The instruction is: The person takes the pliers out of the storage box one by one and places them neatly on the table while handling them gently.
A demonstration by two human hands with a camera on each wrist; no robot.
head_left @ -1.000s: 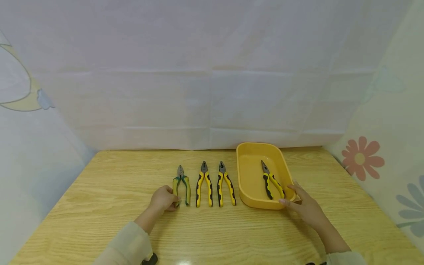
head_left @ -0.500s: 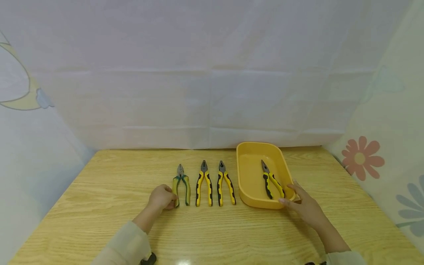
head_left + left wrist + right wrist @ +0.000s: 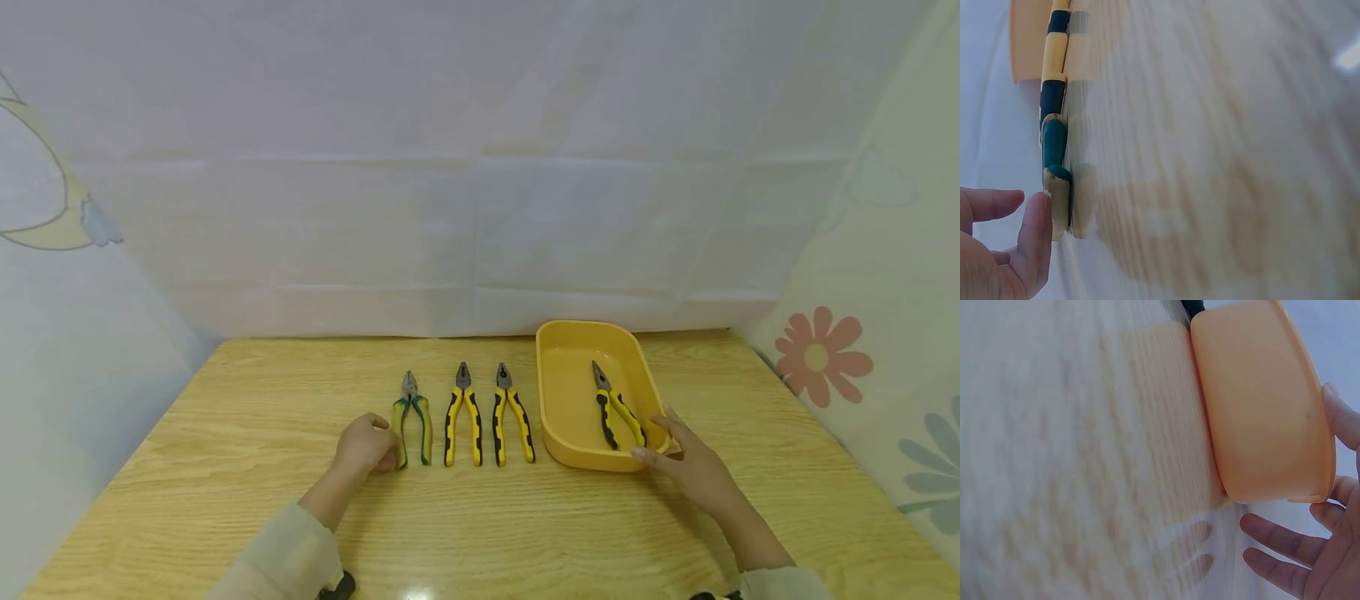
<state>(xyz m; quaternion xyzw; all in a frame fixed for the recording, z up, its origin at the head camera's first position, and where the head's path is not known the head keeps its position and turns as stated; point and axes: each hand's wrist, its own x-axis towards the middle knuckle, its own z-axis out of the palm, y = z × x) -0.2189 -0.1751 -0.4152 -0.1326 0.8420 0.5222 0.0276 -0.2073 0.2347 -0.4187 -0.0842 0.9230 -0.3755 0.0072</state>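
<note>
My left hand (image 3: 363, 443) is at the left handle of the green-handled pliers (image 3: 424, 425). In the left wrist view a fingertip (image 3: 1039, 215) meets or nearly meets that handle's end, and another digit stands apart from it. To the right lie two yellow-and-black combination pliers, the middle pair (image 3: 463, 377) and the right pair (image 3: 503, 379), heads pointing away. A pair of needle-nose pliers (image 3: 602, 382) rests inside the yellow tray (image 3: 585, 459). My right hand (image 3: 692, 471) holds the tray's near right corner by the rim, two fingers extended below it in the right wrist view.
A wooden table (image 3: 480, 533) carries everything. White sheeting (image 3: 480, 208) hangs behind its far edge, and printed side walls stand left and right. A dark item (image 3: 339, 586) shows under the left sleeve.
My left hand has drawn slightly left, its fingertips uncovering more of the green pliers' handle. The right hand and the tray have stayed put.
</note>
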